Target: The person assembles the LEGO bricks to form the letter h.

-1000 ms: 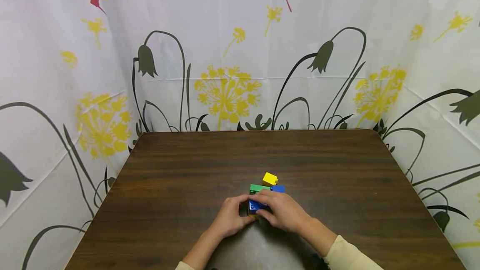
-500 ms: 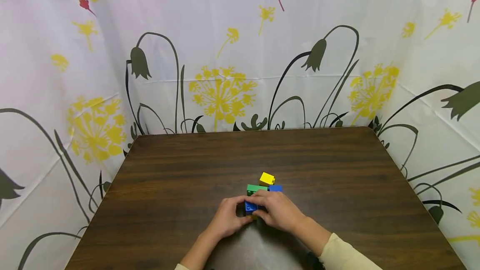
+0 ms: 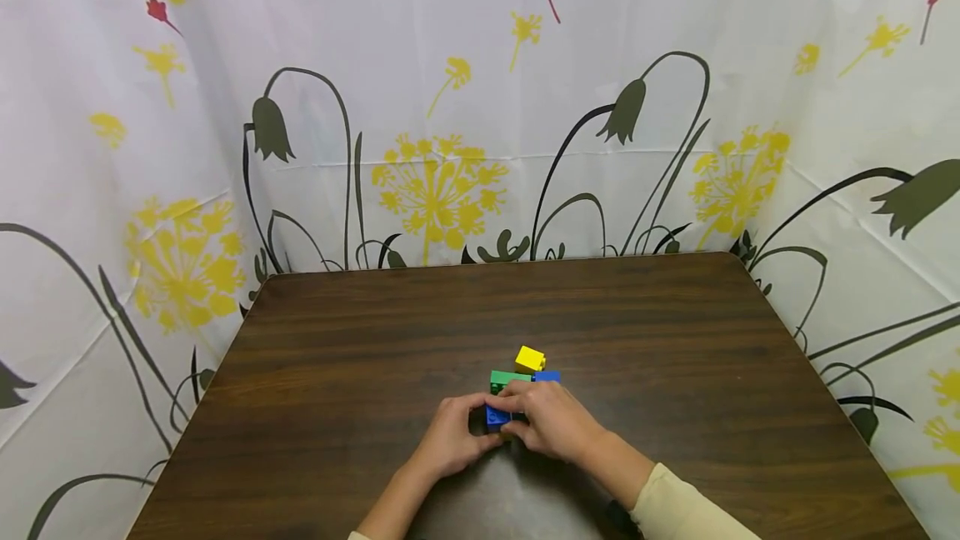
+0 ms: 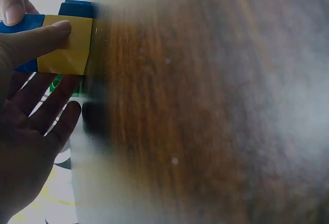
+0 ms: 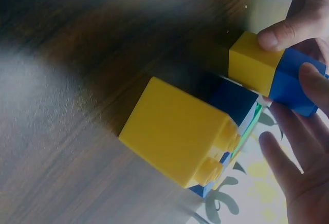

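Observation:
A blue toy building brick (image 3: 497,417) sits on top of a yellow brick (image 5: 254,62), the two aligned in a small stack. My left hand (image 3: 452,433) holds the yellow brick, its thumb pressed flat on the near side in the left wrist view and the other fingers behind. My right hand (image 3: 553,422) pinches the blue brick from the right, thumb in front and fingers beyond. In the head view the hands meet at the stack and mostly hide the yellow brick.
Just beyond the hands stand a green brick (image 3: 510,379), another blue brick (image 3: 548,376) and a yellow brick (image 3: 530,359). A large-looking yellow brick (image 5: 175,131) with studs is close to the right wrist camera. The brown table (image 3: 337,340) backs onto a flower-print curtain (image 3: 420,23).
The head view has shifted slightly. My right thumb and fingers have edged left over the blue brick, covering more of it. My left hand keeps its grip.

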